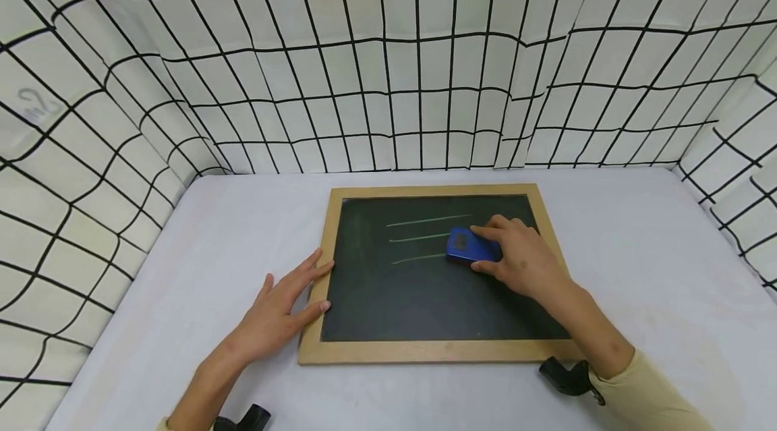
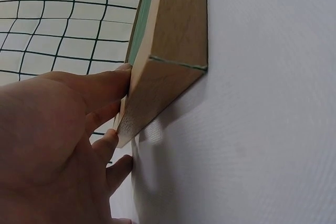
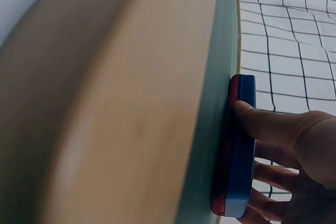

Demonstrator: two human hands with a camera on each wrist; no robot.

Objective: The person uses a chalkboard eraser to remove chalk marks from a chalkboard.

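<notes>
A chalkboard in a wooden frame lies flat on the white table. Three thin green chalk lines run across its upper half. My right hand grips a blue board eraser between thumb and fingers, over the right ends of the lower lines. In the right wrist view the eraser shows a dark red pad set against the board. With fingers spread, my left hand rests on the frame's left side; its thumb and fingertips touch the wood in the left wrist view.
A black wire grid over white sheeting stands behind the table and along both sides. White cloth covers the tabletop around the board. Black wrist mounts sit at both wrists, the right one close to the frame's lower edge.
</notes>
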